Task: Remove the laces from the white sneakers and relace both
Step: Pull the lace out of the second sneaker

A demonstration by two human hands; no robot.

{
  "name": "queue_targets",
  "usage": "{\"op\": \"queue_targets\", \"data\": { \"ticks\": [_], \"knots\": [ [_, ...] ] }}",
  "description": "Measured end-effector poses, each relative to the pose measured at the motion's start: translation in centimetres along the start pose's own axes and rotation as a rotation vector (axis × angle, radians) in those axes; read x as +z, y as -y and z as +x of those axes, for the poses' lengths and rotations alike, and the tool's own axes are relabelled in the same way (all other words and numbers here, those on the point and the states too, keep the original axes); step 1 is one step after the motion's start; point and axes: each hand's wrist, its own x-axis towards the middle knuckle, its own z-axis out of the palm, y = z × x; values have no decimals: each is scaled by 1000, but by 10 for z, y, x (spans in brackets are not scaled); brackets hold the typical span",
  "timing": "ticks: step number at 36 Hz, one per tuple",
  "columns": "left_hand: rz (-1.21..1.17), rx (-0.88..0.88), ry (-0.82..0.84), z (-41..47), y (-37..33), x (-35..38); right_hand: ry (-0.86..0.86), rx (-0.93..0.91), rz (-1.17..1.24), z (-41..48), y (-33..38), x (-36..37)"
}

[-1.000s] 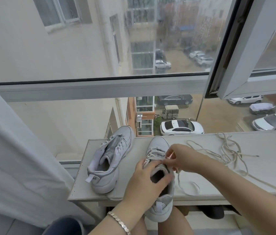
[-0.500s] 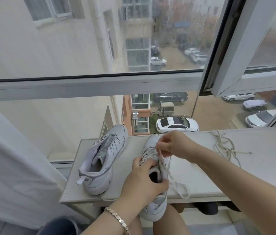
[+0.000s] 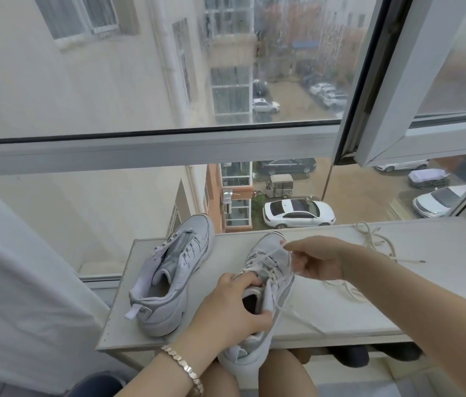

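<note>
Two white sneakers lie on a pale shelf [image 3: 340, 316] by the window. The left sneaker [image 3: 171, 279] has no lace and rests on its own. The right sneaker [image 3: 266, 287] hangs over the shelf's front edge above my knees. My left hand [image 3: 231, 308] grips its collar and tongue. My right hand [image 3: 314, 257] pinches the white lace [image 3: 286, 255] near the toe eyelets and holds it taut; the rest trails down past the shoe's side. A second loose lace [image 3: 375, 242] lies bunched on the shelf at the right.
Large window panes rise right behind the shelf, with an opened sash [image 3: 397, 81] at the upper right. A white curtain [image 3: 20, 282] hangs at the left. My knees sit under the shelf's front edge.
My right hand pulled the lace up and away from the tongue toward the toe, then moved right. My left hand stayed on the right sneaker's collar. The left sneaker did not move.
</note>
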Motion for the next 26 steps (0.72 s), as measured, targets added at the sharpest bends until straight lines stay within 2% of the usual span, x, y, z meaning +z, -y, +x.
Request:
{"op": "queue_targets", "data": {
  "ticks": [1, 3, 5, 6, 7, 8, 9, 12, 13, 14, 16, 17, 20, 22, 26],
  "knots": [
    [12, -3, 9, 0, 0, -1, -52, -63, -157, 2, 1, -5],
    [34, -2, 34, 2, -2, -3, -234, -383, -731, 1, 6, -10],
    [54, -9, 61, 3, -3, -7, -401, -877, -1310, -4, 17, -15],
    [66, -15, 74, 4, -3, -9, -410, -1132, -1567, -8, 23, -18],
    [77, -20, 88, 4, -3, -10, -374, -1336, -1680, -10, 26, -23],
    [85, -24, 100, 4, -2, -12, -335, -1445, -1710, -10, 26, -27],
    [89, -28, 109, 4, -2, -13, -337, -1442, -1674, -9, 24, -29],
    [68, -47, 111, 5, -2, -15, -453, -1121, -1518, 5, 3, -25],
    [60, -51, 104, 4, -2, -15, -411, -1006, -1427, 6, -6, -22],
    [60, -52, 93, 4, -1, -14, -350, -967, -1268, 4, -13, -18],
    [82, -50, 64, 1, 0, -12, -262, -1039, -992, -7, -25, -10],
    [98, -52, 45, 0, 1, -10, -245, -1104, -988, -14, -28, -8],
    [173, -56, -35, -4, 0, -2, -199, -1253, -1205, -27, -39, 2],
    [223, -48, -87, -5, 0, 2, -211, -1238, -1309, -29, -45, 9],
    [209, -54, -137, -5, 1, 4, -227, -1124, -1303, -20, -51, 14]
  ]
}}
